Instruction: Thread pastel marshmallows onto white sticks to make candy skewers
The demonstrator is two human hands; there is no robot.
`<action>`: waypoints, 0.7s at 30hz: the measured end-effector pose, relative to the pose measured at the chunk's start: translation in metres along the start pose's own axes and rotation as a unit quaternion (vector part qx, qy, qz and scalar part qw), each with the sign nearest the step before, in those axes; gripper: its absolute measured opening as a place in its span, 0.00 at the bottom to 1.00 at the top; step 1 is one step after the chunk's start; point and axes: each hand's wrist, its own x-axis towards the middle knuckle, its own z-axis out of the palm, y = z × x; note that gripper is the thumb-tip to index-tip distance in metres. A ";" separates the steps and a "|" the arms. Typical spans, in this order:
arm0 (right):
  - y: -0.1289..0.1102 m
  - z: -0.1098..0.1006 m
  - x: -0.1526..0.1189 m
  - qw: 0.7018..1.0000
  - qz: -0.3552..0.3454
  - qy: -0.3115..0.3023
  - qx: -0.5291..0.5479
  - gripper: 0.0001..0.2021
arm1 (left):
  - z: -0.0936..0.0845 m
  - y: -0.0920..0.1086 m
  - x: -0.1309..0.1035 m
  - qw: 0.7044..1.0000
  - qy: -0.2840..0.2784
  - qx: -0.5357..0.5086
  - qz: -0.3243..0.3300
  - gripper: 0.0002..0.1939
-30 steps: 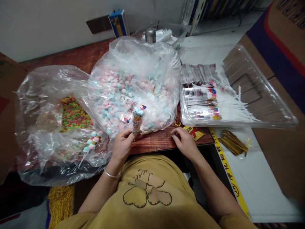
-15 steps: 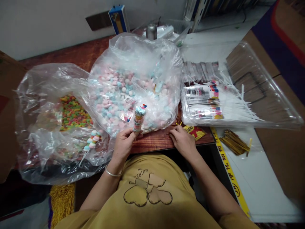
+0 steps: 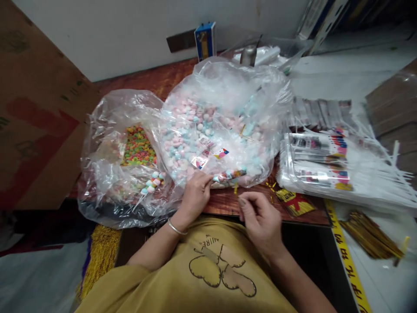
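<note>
My left hand [image 3: 197, 193] is closed on the end of a small clear bag of candy [image 3: 231, 175], which lies sideways and points to the right. Pastel and darker pieces show through its film. My right hand [image 3: 260, 217] is closed in a pinch just below and right of that bag. A yellow twist tie [image 3: 236, 188] sticks up at its fingertips. Beyond both hands spreads a big clear plastic bag [image 3: 224, 82] full of pink, blue and white candies. To the right of it, a yellow and red packet [image 3: 295, 202] rests near the table edge.
At left, another plastic bag [image 3: 107, 113] holds colourful ring candies [image 3: 138, 145], with candy skewers [image 3: 153, 182] on it. A clear tray [image 3: 285, 174] of printed bags and white sticks stands right. Gold twist ties [image 3: 371, 234] lie below it. A cardboard box [image 3: 42, 121] borders the left.
My left hand has tipped the small candy bag from upright to sideways, pointing right. My right hand has lifted away from beside the yellow packet, with a twist tie now showing. The view has swung left.
</note>
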 end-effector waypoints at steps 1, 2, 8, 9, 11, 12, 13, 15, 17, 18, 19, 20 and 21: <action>-0.007 0.013 0.004 0.999 0.013 -0.003 0.044 0.04 | 0.003 0.004 -0.001 0.999 -0.007 0.023 0.021 0.14; -0.012 0.025 0.008 0.997 0.020 0.003 0.069 0.05 | 0.006 0.008 -0.002 0.998 -0.013 0.039 0.039 0.14; -0.003 0.061 0.021 0.994 0.066 0.044 0.068 0.08 | 0.016 0.014 -0.010 0.988 0.021 0.119 0.091 0.10; 0.000 0.060 0.020 0.993 0.078 0.048 0.070 0.08 | 0.017 0.013 -0.010 0.987 0.029 0.128 0.093 0.10; 0.003 0.059 0.020 0.991 0.101 0.051 0.071 0.09 | 0.018 0.010 -0.011 0.985 0.051 0.132 0.094 0.08; 0.004 0.058 0.020 0.990 0.110 0.052 0.069 0.10 | 0.019 0.009 -0.012 0.985 0.064 0.128 0.096 0.07; 0.004 0.057 0.020 0.989 0.117 0.050 0.068 0.10 | 0.019 0.008 -0.012 0.984 0.077 0.122 0.100 0.07; 0.004 0.057 0.021 0.988 0.126 0.047 0.069 0.10 | 0.020 0.007 -0.012 0.982 0.095 0.110 0.117 0.10; 0.003 0.058 0.023 0.988 0.128 0.048 0.073 0.10 | 0.020 0.006 -0.012 0.981 0.095 0.103 0.135 0.14; 0.003 0.058 0.023 0.988 0.128 0.048 0.075 0.11 | 0.019 0.006 -0.013 0.980 0.092 0.103 0.141 0.14; 0.003 0.059 0.024 0.988 0.127 0.049 0.075 0.11 | 0.019 0.006 -0.013 0.980 0.090 0.105 0.142 0.14; 0.003 0.059 0.024 0.988 0.125 0.051 0.074 0.11 | 0.018 0.006 -0.013 0.981 0.090 0.104 0.138 0.13; 0.003 0.060 0.024 0.988 0.124 0.051 0.071 0.11 | 0.017 0.006 -0.013 0.982 0.089 0.100 0.130 0.12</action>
